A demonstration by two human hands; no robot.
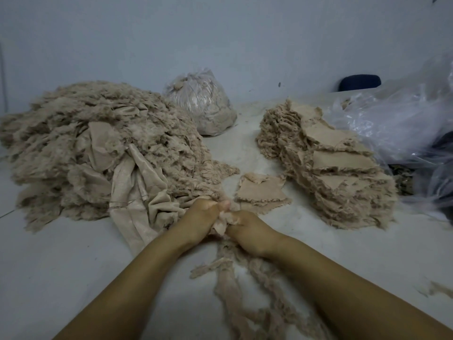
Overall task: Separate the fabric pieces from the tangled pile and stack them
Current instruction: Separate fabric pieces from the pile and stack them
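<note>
Both hands [220,224] grip a fabric piece [220,225] between them.

arms: bare to frame edge — no sleeves | hands [228,227]: no gloves — no rings

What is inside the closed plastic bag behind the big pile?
The plastic bag shows beige fabric scraps like those in the tangled pile. Its far side and deeper contents are hidden.
</note>
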